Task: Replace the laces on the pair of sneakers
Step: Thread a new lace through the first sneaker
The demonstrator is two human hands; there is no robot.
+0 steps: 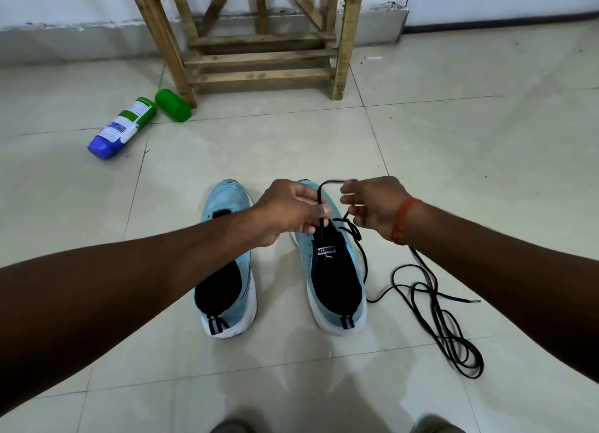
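Pinching thin black lace [320,194] in left grip [291,212] and right grip [372,206] above light-blue mesh sneaker [334,270], likely to thread eyelets.

blue sneakers [227,202]: upright, side by side | black lace [365,267]: over right one, trailing beside

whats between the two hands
A loop of black lace arcs between the left hand and right hand, above the right sneaker, seen in the head view.

Open tile [280,306] runs between the left sneaker [223,283] and right sneaker [334,280]. On the right, loose lace [449,337] coils clutter the floor — the wooden rack [262,57] and bottles [123,126] lie well beyond.
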